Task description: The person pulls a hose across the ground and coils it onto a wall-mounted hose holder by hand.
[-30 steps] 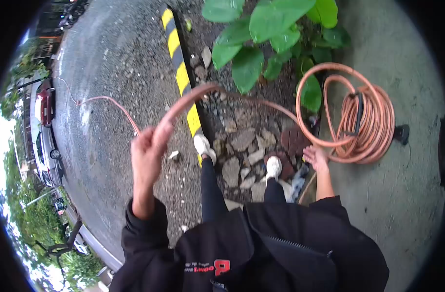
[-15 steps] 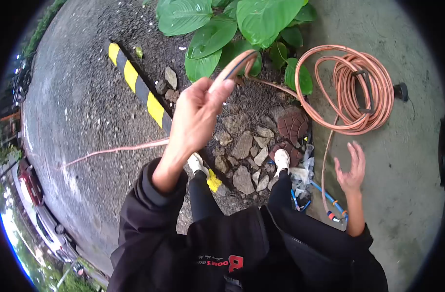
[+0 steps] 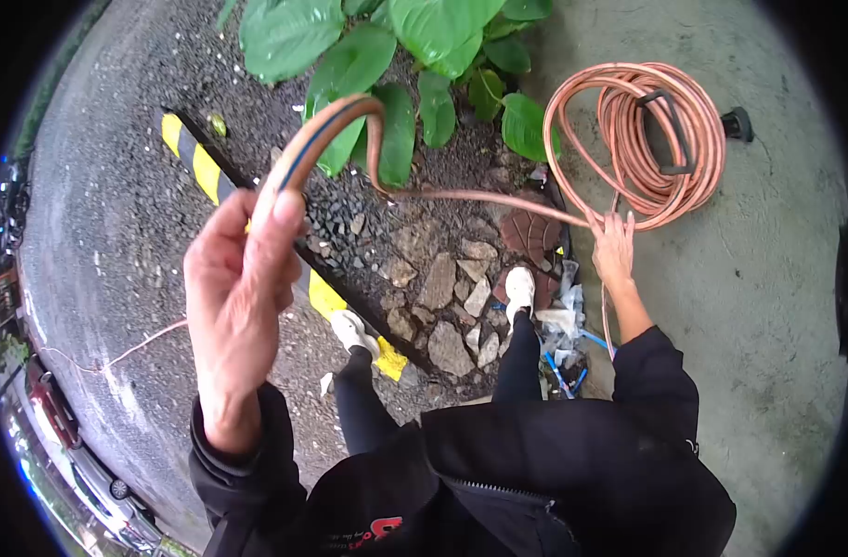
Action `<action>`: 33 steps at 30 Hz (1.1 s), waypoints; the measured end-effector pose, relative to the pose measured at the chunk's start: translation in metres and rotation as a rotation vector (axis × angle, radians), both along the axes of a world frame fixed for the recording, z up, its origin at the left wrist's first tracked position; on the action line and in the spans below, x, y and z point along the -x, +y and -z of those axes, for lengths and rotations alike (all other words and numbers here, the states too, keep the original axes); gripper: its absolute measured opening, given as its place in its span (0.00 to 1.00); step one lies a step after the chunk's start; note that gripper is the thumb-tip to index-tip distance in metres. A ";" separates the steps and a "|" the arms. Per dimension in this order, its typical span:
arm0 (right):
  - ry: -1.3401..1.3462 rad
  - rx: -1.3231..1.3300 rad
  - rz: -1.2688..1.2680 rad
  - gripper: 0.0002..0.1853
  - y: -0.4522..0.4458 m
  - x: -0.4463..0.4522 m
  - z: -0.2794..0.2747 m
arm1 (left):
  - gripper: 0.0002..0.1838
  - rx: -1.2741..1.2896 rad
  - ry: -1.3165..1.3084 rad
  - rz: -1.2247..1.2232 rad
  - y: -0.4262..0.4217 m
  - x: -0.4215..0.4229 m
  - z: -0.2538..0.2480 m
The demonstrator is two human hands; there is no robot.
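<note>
My left hand (image 3: 243,297) is wrapped round an orange hose (image 3: 312,139) with a blue stripe, thumb on top. From there the hose arches up, bends down and runs right along the ground to the coil. The coiled hose (image 3: 702,139) hangs on a dark holder (image 3: 670,130) at the upper right. At the lower left edge of the coil, my right hand (image 3: 614,249) touches the hose where it meets the loop; its fingers are slightly apart, and whether they grip is unclear. A thinner-looking stretch of hose (image 3: 145,343) trails off to the left over the ground.
A yellow and black curb (image 3: 326,297) crosses the gravel. Large green leaves (image 3: 349,70) stand at the top. Loose stones (image 3: 450,348), plastic litter (image 3: 561,320) and blue tubing (image 3: 556,371) lie near my shoes. Parked cars (image 3: 52,404) show at the left.
My left hand has moved left and closer with the hose, whose arch is larger. From beside the coil, my right hand has moved up and left to the hose at its edge.
</note>
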State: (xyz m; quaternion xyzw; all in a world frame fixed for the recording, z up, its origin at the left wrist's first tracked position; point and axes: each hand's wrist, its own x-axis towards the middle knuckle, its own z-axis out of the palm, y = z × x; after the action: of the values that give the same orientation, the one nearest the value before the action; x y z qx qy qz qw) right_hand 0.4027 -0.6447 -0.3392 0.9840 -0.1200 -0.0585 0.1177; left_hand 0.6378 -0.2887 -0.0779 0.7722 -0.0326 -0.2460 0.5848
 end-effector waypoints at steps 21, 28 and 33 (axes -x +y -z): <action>0.089 -0.344 0.087 0.16 -0.074 0.021 0.000 | 0.14 0.202 -0.688 0.201 -0.367 -0.023 -0.183; -0.448 -0.886 0.366 0.21 -0.063 -0.065 -0.038 | 0.15 0.390 -0.898 0.272 -0.412 0.016 -0.194; -0.598 -1.982 0.899 0.29 -0.086 -0.170 -0.152 | 0.15 0.575 -0.697 0.407 -0.398 0.031 -0.196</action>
State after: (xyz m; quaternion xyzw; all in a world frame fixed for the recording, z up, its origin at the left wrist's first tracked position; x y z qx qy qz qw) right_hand 0.5723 -0.7306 -0.1870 0.4854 -0.3872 0.0731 -0.7805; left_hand 0.6072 -0.6863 0.1177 0.5939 -0.4430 -0.0634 0.6685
